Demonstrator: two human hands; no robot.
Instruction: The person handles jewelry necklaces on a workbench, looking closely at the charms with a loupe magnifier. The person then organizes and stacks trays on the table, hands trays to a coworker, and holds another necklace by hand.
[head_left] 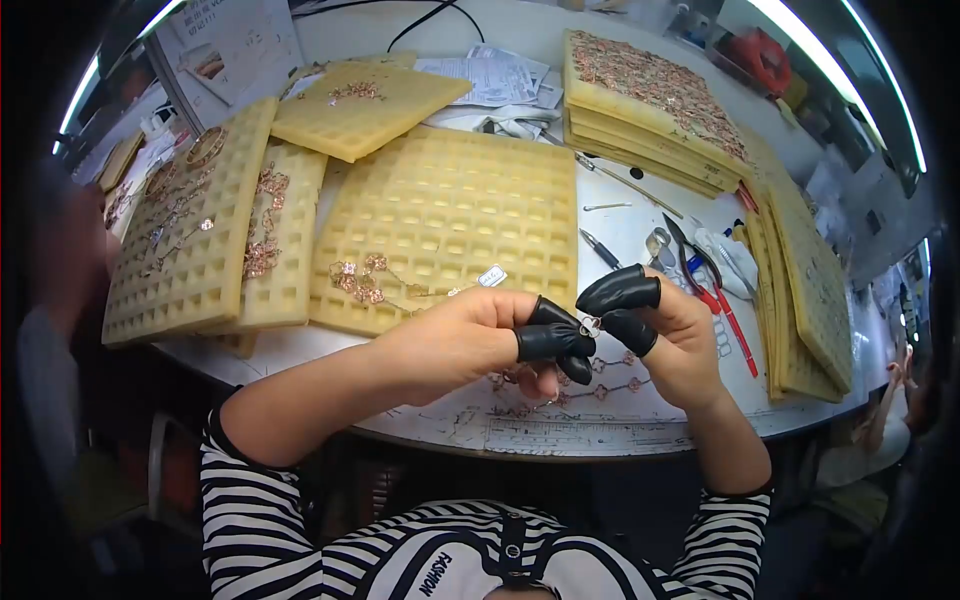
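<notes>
1. Black finger covers sheathe the thumb and fingertips of the left hand, which pinch a small shiny metal piece; its exact shape is hard to make out.
2. The right hand, its thumb and forefinger also covered in black, grips the same piece from the other side, so it sits between the two sets of fingertips, above the near edge of the white tabletop.
3. Below the hands lies a chain with pink-gold clover links, partly hidden by the left hand; whether it joins the piece, I cannot tell.
4. A printed ruler runs along the table edge nearby.
5. Beyond the left hand lies a yellow gridded tray, with a clover necklace and a small white label on it.
6. Near the right hand rest red-handled pliers and a dark pen-like tool.
7. Further back, stacked yellow trays carry a heap of pinkish pieces.
</notes>
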